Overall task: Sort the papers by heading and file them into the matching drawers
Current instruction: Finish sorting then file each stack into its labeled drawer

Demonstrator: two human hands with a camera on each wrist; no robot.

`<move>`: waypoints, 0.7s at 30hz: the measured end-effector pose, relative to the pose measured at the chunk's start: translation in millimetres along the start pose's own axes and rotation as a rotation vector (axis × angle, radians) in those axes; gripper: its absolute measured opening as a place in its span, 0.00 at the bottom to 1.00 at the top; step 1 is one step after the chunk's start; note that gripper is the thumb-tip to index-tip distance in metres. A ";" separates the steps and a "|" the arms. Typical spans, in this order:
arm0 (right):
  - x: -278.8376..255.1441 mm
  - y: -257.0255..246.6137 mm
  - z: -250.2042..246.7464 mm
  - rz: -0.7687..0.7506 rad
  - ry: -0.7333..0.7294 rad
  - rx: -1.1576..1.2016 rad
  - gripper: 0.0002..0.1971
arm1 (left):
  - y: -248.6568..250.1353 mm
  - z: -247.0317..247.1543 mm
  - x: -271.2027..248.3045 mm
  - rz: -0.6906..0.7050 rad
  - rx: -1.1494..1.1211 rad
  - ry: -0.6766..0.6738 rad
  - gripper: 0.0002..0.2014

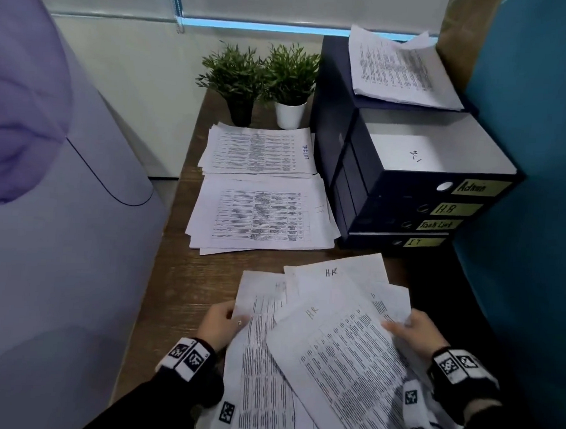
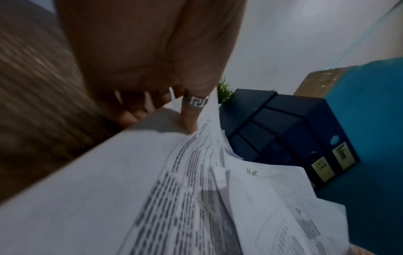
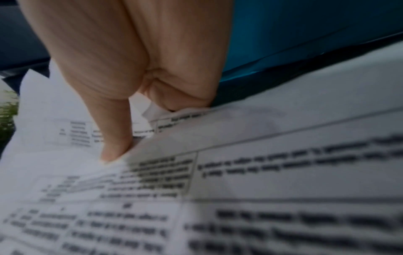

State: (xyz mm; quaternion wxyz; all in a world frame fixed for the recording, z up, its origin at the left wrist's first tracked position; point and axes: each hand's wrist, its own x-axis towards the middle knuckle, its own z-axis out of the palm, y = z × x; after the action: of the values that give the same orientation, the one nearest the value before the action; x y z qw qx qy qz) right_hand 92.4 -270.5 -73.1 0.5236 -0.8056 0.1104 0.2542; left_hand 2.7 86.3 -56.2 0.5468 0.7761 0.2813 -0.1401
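HR papers (image 1: 344,346) gripped by both hands, ring (image 2: 195,101) wrist-view only.

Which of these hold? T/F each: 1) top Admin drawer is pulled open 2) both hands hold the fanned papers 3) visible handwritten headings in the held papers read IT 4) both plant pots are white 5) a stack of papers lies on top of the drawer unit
1. The Admin drawer is pulled open: true.
2. The left hand and the right hand both hold the fanned papers: true.
3. Headings on the held papers read IT: false; the legible ones read H.R.
4. Both pots are white: false; the left pot is dark, the right pot white.
5. A paper stack lies on top of the drawer unit: true.
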 end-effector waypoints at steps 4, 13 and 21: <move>-22.0 -18.9 2.6 -0.080 0.072 0.084 0.12 | 24.6 -24.7 -11.4 0.157 -0.323 0.107 0.08; -70.2 -131.6 33.6 -0.440 -0.043 0.386 0.09 | 103.7 -98.4 -48.5 0.624 -0.374 0.110 0.10; -82.6 -208.5 76.6 -0.524 -0.071 0.574 0.29 | 134.9 -122.9 -66.2 0.721 -0.671 0.073 0.25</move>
State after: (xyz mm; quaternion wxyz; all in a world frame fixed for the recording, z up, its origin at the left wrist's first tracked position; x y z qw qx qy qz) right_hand 92.6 -119.8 109.9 0.7785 -0.6179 -0.0505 0.0982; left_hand 18.0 148.6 127.0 0.7700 0.6095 0.0436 0.1835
